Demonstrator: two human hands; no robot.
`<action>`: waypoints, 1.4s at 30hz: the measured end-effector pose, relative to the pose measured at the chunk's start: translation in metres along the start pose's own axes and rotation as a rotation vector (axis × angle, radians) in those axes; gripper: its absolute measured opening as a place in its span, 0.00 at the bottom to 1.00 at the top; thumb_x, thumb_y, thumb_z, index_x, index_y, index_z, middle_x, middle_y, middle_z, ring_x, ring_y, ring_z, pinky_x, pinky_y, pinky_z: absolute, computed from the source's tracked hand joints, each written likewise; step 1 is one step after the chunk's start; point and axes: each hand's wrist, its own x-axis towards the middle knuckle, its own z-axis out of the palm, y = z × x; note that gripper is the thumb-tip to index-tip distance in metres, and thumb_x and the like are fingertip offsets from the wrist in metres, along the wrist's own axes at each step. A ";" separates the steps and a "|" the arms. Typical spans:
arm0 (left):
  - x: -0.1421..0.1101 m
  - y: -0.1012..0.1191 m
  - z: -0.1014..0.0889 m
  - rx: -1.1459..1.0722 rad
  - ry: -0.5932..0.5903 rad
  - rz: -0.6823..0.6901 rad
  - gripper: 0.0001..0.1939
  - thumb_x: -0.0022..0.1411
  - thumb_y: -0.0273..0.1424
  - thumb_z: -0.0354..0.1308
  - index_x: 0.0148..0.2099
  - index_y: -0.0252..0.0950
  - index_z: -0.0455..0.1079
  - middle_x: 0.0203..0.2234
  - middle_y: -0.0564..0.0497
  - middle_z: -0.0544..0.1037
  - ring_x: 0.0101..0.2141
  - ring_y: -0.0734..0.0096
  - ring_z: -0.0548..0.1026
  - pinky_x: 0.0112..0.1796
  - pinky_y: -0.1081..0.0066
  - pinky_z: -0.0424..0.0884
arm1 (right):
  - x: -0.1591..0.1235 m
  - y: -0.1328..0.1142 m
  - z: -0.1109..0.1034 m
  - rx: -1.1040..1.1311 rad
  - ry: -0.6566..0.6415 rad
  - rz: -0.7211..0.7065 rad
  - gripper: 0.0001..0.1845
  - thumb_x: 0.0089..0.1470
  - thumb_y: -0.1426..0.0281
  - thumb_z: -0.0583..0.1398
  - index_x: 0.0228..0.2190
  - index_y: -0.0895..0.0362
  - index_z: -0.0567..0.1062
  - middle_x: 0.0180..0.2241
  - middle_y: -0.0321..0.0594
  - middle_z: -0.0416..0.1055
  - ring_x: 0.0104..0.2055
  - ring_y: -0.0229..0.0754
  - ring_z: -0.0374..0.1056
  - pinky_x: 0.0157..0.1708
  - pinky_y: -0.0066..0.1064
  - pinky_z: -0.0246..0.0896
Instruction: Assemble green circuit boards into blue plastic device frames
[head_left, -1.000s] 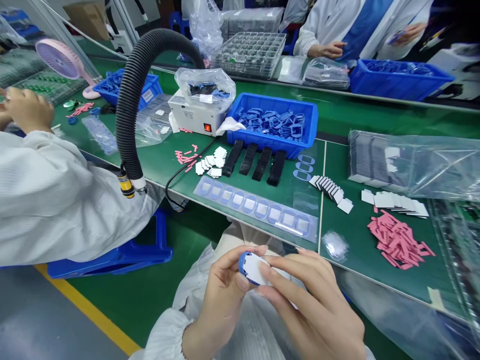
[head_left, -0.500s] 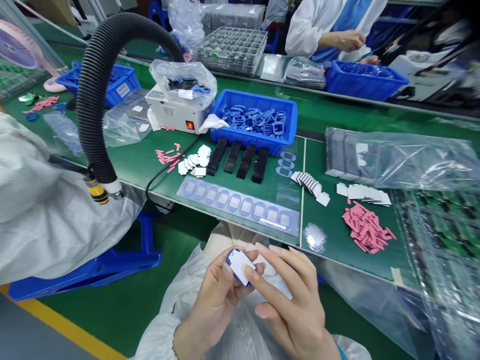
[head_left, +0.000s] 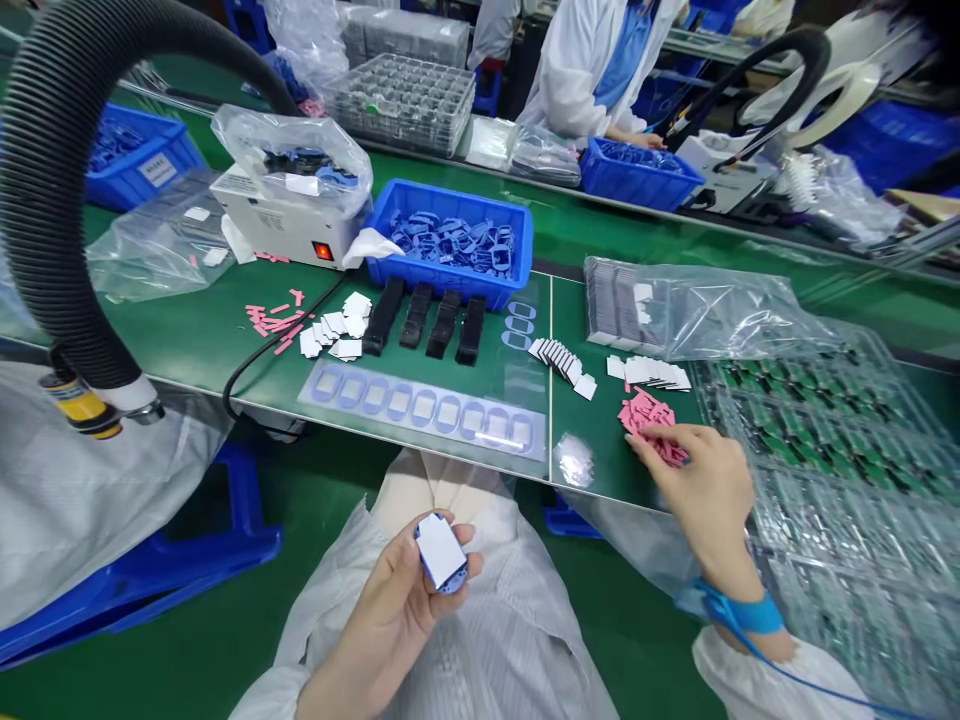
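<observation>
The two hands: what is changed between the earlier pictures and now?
The right hand let go of the blue-rimmed part with white backing and moved away to the right, to the pile of pink strips. Its fingertips now touch the pile. The left hand keeps holding the part. The blue crate stayed on the bench.

White pad [head_left: 439, 550] on blue frame [head_left: 453, 585], pink strips [head_left: 637, 410]
</observation>
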 end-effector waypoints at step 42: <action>0.003 -0.008 0.021 0.112 -0.024 0.117 0.14 0.54 0.41 0.65 0.40 0.38 0.80 0.36 0.51 0.82 0.33 0.76 0.76 0.34 0.80 0.70 | -0.031 -0.135 -0.061 0.761 -0.180 -0.786 0.19 0.58 0.82 0.51 0.48 0.61 0.73 0.38 0.46 0.79 0.43 0.45 0.75 0.35 0.35 0.75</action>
